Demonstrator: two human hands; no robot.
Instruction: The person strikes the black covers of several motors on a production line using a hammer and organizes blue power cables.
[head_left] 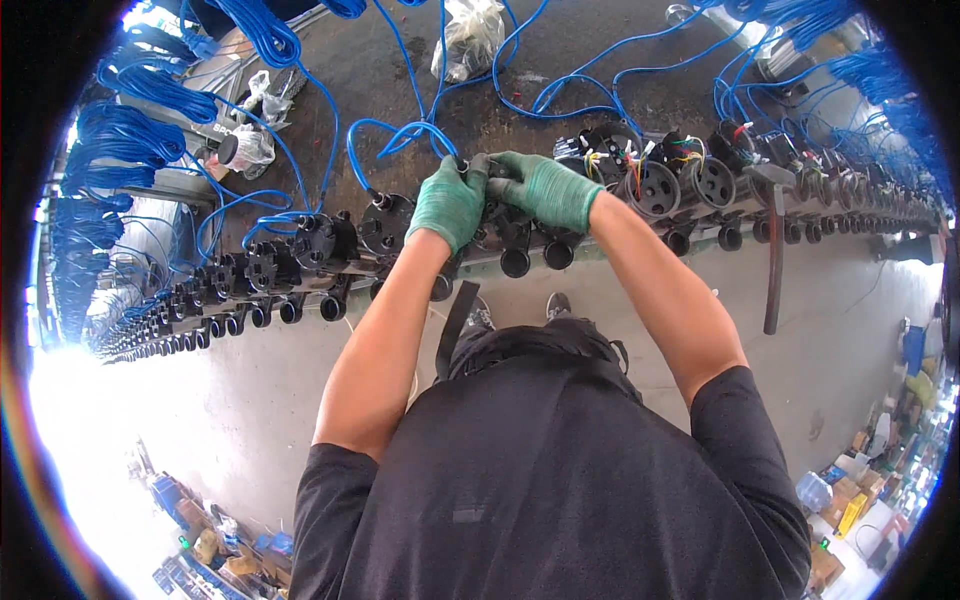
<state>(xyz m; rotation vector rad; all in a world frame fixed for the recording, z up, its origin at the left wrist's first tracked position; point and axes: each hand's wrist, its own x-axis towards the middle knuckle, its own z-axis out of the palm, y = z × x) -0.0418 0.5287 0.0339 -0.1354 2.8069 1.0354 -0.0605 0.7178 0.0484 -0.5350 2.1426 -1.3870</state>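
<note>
Head view, clock face set on the middle of the frame: both green-gloved hands meet at 12 o'clock over a black cylindrical housing (492,232), set along the near edge of the dark table (590,35). Left hand (447,203): fingers drawn in by a small dark fitting (462,165) at the end of a blue cable (400,135). Right hand (545,190): fingers bent inward, tips close to the left's; whether either pinches the fitting, cannot tell. Housing looks rigid, likely moderately heavy, smooth enough to slip a little; best steadied by its round rim, not by the short tube (515,263) below. Cable looks soft but springy, apt to tug from its loop; fitting probably hard, better taken at its collar than by the cable. Open housings (655,188) with thin coloured wires at 2 o'clock look fragile; a hammer (776,240) lies between 2 and 3.
</note>
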